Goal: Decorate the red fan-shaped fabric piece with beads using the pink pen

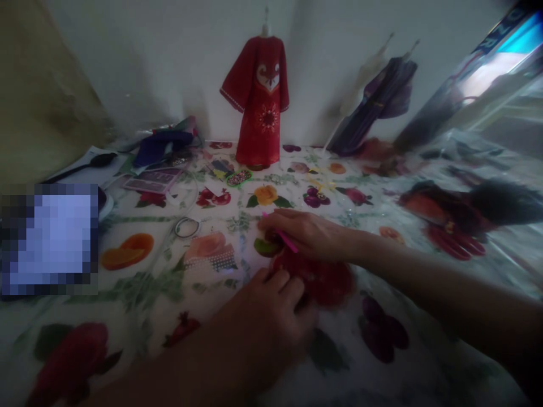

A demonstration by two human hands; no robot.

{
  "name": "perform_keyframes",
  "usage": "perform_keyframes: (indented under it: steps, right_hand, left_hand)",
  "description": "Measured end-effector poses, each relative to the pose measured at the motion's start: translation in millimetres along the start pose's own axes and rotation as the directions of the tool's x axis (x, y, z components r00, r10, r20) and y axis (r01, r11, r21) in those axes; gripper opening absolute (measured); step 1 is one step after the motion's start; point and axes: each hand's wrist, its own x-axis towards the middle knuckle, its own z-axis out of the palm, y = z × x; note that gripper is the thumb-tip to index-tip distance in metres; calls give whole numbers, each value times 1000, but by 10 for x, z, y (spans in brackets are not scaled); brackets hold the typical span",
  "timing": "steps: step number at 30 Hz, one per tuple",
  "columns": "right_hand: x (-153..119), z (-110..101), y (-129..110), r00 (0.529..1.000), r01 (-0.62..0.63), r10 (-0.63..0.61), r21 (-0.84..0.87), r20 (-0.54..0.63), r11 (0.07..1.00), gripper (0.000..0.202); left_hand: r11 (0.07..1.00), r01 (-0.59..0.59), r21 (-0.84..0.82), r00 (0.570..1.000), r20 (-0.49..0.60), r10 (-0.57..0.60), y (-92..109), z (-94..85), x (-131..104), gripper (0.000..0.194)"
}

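My right hand (305,230) is closed round a slim pink pen-like stick (289,242), its tip near my bent fingers. Below it my left hand (282,297) has its fingers curled in at the edge of a red piece (326,280) that looks like cloth. The red piece lies under and between both hands; its left part is covered and the dim light blurs it. To the left of my hands rests a small sheet with rows of tiny dots (210,261).
A red embroidered doll-sized robe (261,107) stands on a form at the back. Behind right leans a dark purple garment (377,104). A green-rimmed tray of beads (240,178), a ring-shaped coil (186,228) and a blurred-out screen (55,240) lie on the fruit-print tablecloth (161,339).
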Motion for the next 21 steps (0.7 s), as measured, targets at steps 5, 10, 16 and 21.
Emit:
perform_keyframes:
  steps: [5,10,16,21]
  right_hand:
    - [-166,-38,-24,999,-5,6,-7,36,1000,24]
    - [-91,-27,-6,1000,2,-2,12,-9,1000,26]
    - [132,42,10,999,26,-27,-52,-27,998,29]
    - [46,7,-46,998,14,-9,-89,56,996,19]
  left_hand:
    - [1000,19,-7,1000,13,-19,9,-8,0,12]
    - [1000,2,20,1000,9,-2,17,-19,-4,17]
    - [1000,1,9,1000,28,-2,-1,-6,-12,9]
    - [1000,13,23,1000,-9,-13,11,-15,28,8]
